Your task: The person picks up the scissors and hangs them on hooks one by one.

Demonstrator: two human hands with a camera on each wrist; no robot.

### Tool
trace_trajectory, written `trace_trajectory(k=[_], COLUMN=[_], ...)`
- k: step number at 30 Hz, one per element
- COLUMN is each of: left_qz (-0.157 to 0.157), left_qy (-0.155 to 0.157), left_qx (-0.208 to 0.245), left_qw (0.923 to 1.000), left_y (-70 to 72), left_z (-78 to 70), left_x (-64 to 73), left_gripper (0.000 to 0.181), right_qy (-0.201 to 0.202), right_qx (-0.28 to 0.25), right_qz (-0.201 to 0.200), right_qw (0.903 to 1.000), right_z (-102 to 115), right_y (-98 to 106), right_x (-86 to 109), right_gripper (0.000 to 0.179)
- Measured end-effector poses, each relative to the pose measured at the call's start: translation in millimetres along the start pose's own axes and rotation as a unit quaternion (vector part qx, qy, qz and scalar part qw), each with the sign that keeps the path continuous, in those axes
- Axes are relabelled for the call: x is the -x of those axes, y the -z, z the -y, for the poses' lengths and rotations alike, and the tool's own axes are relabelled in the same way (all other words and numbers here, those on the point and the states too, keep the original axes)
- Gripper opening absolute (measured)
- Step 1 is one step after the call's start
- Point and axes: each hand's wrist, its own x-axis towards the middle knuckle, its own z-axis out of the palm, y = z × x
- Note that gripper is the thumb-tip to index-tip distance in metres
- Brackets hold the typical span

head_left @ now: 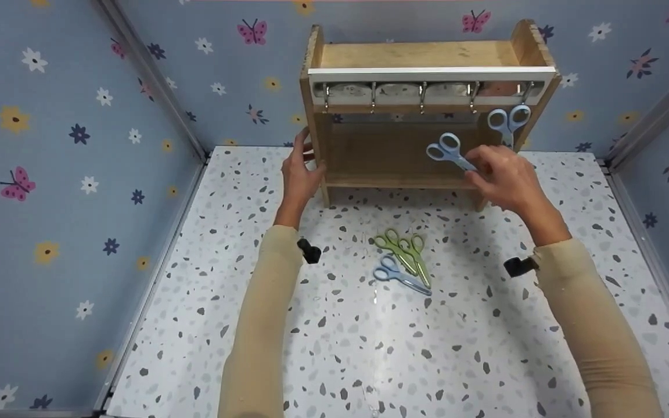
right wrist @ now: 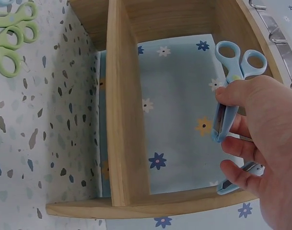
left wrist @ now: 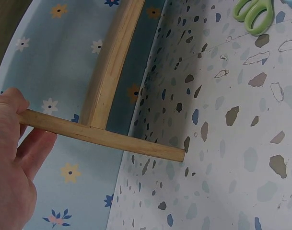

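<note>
My right hand (head_left: 506,174) pinches a pair of blue scissors (right wrist: 227,103) by its blade end, handle loops pointing up, in front of the wooden rack's open middle. A second pair of blue scissors (head_left: 509,120) hangs by a loop from the rightmost hook (head_left: 526,93); in the right wrist view its blades show behind my fingers. On the left, my left hand (head_left: 302,174) grips the side board (left wrist: 102,136) of the wooden rack (head_left: 398,183), thumb on one face and fingers on the other.
Two pairs of green scissors (head_left: 418,261) and another blue pair (head_left: 401,277) lie together on the speckled table (head_left: 334,348) before the rack. Several metal hooks line the rack's white rail (head_left: 433,74). Flowered blue walls (head_left: 67,203) stand behind and at both sides.
</note>
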Motion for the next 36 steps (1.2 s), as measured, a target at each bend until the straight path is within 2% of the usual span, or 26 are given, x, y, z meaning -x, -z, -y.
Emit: trace_trajectory(k=[5, 14, 26, 36], left_qz=[0.001, -0.005, -0.001, -0.001], left_qy=[0.004, -0.014, 0.002, -0.006], left_qx=[0.002, 0.003, -0.001, 0.001], left_qw=[1.0000, 0.9999, 1.0000, 1.0000], left_y=[0.1, -1.0, -0.8, -0.1], left_z=[-0.4, 1.8, -0.1, 0.0], left_x=[0.1, -0.1, 0.3, 1.1], left_gripper=[0.079, 0.076, 0.078, 0.077], right_qy=[-0.002, 0.004, -0.006, 0.002], right_qx=[-0.002, -0.021, -0.044, -0.054], right_qz=[-0.006, -0.035, -0.058, -0.079], right_qw=[1.0000, 0.9992, 0.9973, 0.9954], right_z=[1.1, 2.1, 4.0, 3.3], right_y=[3.9, 11.4, 19.5, 22.8], right_x=[-1.8, -5.2, -5.2, -7.1], right_gripper=[0.020, 0.020, 0.024, 0.023])
